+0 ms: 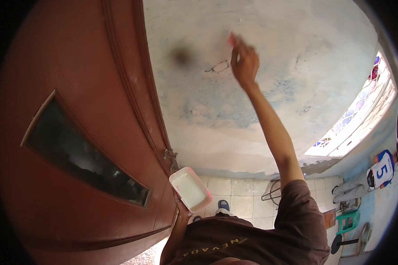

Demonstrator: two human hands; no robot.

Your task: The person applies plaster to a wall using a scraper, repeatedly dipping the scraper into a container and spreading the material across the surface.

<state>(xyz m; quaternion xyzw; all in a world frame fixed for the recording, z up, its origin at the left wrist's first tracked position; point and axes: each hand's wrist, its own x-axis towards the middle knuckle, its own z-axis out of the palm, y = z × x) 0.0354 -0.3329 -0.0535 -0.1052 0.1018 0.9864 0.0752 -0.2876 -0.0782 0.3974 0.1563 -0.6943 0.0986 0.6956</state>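
My right hand [245, 64] is raised on an outstretched arm to the patchy pale wall [194, 110], its fingers closed on a small pink object [232, 40], blurred and too small to identify. Whether it touches the surface, I cannot tell. A short dark crack outline shows just left of the hand. Low at the left, my left hand [181, 205] grips a pink-rimmed rectangular plastic tub [190, 189] containing whitish liquid, held beside the edge of the reddish-brown door.
The door [53, 185] with its dark glass panel fills the left. At right are a grilled window [347, 115], a person [380, 172] in a white-and-blue shirt, and a green stool [347, 221]. A metal-framed object [269, 194] stands on the tiled floor [241, 203].
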